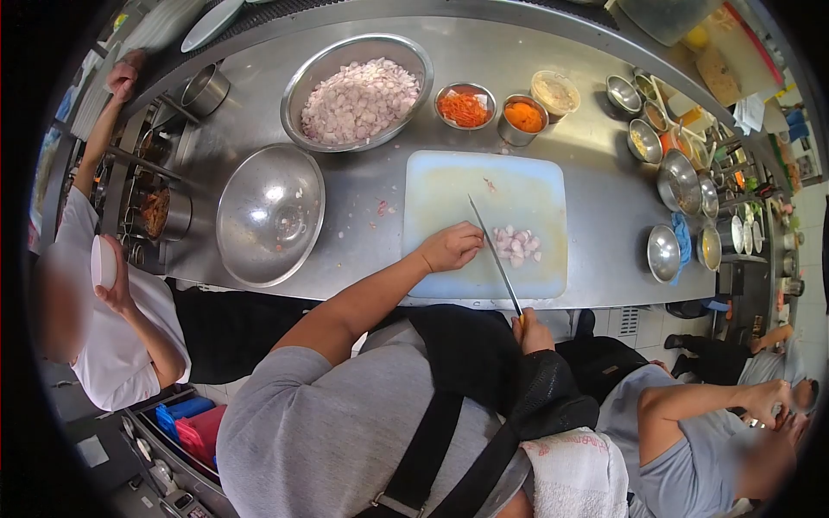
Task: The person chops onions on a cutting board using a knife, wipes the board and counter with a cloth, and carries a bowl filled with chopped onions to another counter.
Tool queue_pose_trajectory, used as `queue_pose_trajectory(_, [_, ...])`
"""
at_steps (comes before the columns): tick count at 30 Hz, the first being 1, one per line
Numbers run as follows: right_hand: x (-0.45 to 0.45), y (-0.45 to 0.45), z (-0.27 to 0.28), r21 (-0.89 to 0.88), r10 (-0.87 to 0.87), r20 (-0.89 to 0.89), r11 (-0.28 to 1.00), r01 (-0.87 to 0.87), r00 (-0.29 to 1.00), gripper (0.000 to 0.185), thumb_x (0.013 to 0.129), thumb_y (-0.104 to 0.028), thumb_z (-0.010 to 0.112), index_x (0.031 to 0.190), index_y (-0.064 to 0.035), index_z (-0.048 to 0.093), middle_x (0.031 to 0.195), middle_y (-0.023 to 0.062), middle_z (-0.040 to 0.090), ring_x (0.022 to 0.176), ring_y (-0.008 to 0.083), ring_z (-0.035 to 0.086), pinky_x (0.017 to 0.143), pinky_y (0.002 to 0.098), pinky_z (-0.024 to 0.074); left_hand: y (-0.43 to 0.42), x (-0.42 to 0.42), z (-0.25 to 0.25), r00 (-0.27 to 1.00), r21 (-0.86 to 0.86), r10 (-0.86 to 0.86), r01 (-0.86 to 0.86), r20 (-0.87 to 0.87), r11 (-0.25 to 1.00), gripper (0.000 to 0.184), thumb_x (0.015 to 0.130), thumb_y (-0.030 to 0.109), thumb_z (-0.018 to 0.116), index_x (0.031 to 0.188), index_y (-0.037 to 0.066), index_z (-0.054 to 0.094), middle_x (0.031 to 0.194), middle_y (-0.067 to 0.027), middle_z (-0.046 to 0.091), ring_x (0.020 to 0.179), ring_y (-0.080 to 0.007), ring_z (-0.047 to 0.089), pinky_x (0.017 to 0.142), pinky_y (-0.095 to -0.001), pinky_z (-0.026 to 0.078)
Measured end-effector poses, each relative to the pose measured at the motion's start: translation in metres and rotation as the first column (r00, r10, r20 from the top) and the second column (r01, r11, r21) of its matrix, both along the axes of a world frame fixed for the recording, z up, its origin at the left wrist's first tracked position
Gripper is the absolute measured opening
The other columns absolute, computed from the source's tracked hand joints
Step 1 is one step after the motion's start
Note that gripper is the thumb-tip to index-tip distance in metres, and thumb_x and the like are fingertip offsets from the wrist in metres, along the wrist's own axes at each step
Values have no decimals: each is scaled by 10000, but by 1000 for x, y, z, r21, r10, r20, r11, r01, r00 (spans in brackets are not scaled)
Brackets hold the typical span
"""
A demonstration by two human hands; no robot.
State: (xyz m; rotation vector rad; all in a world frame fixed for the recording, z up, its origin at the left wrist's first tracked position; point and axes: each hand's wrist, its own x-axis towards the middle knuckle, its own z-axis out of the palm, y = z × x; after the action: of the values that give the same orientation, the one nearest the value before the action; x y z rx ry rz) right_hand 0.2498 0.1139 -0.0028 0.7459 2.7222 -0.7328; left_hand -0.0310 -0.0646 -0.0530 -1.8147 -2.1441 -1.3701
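My right hand (534, 333) is wrapped round the handle of a kitchen knife (496, 252) at the board's near edge. The long blade points away from me and slants left across the white cutting board (436, 186). Left of the blade is my left hand (454, 247), fingers curled together close to the steel; whatever is under or in them is hidden. Chopped pale pink shallot pieces (518, 244) lie in a small pile just right of the blade. A few reddish scraps (490, 185) rest near the board's far side.
Behind the board stand a big steel bowl (294, 95) of chopped shallots, shredded carrot (462, 109), an orange-filled cup (523, 116) and a lidded tub (555, 92). A steel bowl (270, 211) sits left; several small bowls line the right. Co-workers are on both sides.
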Motion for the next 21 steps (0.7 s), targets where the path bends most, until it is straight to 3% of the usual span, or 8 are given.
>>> queue_pose_trajectory(5, [-11, -1, -21, -22, 14, -21, 1000, -14, 1000, 291, 1043, -340, 637, 1110, -80, 523, 848, 300, 700, 826, 549, 667, 706, 652, 489, 3, 2, -1, 1000, 3, -3, 3, 4, 1000, 171, 828, -32, 740, 978, 34, 693, 1096, -103, 685, 1011, -305, 669, 888, -388, 565])
queue_pose_trajectory(11, [-13, -5, 9, 22, 54, -34, 998, -53, 998, 279, 1053, -306, 619, 1085, -49, 515, 813, 303, 688, 795, 551, 660, 683, 638, 494, 2, 0, -2, 1000, 40, 21, -21, 8, 999, 169, 824, -28, 743, 971, 37, 691, 1085, -99, 692, 995, -305, 673, 869, -398, 572])
queue_pose_trajectory(13, [-16, -7, 0, -28, 48, -30, 998, -49, 998, 279, 1073, -317, 573, 1136, -47, 544, 900, 304, 717, 880, 535, 686, 762, 643, 520, 2, 1, -1, 1000, 20, 13, -13, 11, 1000, 172, 820, -30, 747, 969, 37, 694, 1085, -98, 692, 995, -302, 676, 867, -397, 573])
queue_pose_trajectory(19, [-20, -9, 24, -46, 46, 15, 998, -45, 999, 285, 1073, -311, 573, 1156, -40, 543, 906, 310, 717, 874, 540, 688, 765, 643, 527, 1, 2, 1, 1000, 26, 18, -18, 20, 1000, 165, 822, -40, 737, 966, 36, 707, 1081, -102, 695, 994, -304, 676, 864, -397, 573])
queue_pose_trajectory(21, [-22, -10, 7, -57, 45, 4, 997, -45, 999, 284, 1071, -316, 575, 1160, -48, 544, 906, 308, 717, 874, 539, 689, 764, 642, 529, 0, 5, -1, 999, 26, 17, -18, 36, 1000, 166, 822, -43, 734, 966, 35, 709, 1080, -104, 697, 990, -306, 678, 861, -398, 574])
